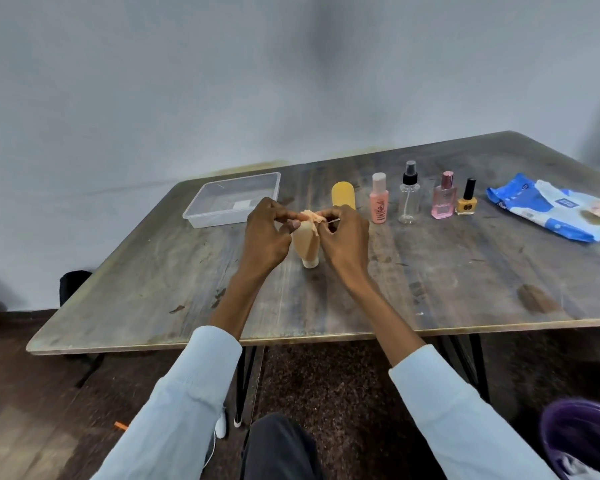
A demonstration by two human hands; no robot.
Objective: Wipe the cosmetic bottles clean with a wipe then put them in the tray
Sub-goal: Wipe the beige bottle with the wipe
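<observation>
Nearest me, pale blue sleeves (187, 393) ran out to both hands above the worn, scratched wooden table (465, 278). My left hand (265, 233) and right hand (345, 237) each had their fingers curled together, pinching a crumpled, peach-tinted wipe (310, 218) between them. Just below the fingertips stood a soft peach tube (305, 242), cap down on the table, with the wipe bunched on its upper end. Just beyond my right fingers stood a rounded yellow bottle (343, 195), then to their right a pink bottle (379, 199), a clear spray bottle (409, 195), a pink perfume bottle (444, 197) and a small yellow nail polish (467, 199). Beyond my left fingers lay the clear plastic tray (201, 216). Far right lay a glossy blue wipes pack (551, 209).
</observation>
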